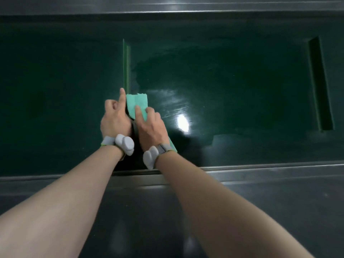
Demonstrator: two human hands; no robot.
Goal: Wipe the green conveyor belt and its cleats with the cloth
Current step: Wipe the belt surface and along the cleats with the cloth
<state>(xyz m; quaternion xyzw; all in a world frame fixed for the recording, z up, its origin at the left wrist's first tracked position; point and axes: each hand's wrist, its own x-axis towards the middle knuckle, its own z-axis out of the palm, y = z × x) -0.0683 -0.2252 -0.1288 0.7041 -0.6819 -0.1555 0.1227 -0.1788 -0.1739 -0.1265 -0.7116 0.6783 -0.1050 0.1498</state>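
Note:
The dark green conveyor belt fills the middle of the view, with wet streaks and a bright glare to the right of my hands. An upright green cleat runs away from me at centre left. A light green cloth lies against the near end of that cleat. My right hand presses the cloth flat on the belt, fingers spread over it. My left hand sits on the left side of the cleat, index finger stretched along it and touching the cloth's edge. A second cleat stands at the far right.
A grey metal side rail borders the belt's near edge under my forearms. Another metal rail runs along the far edge. Both wrists carry grey strapped devices.

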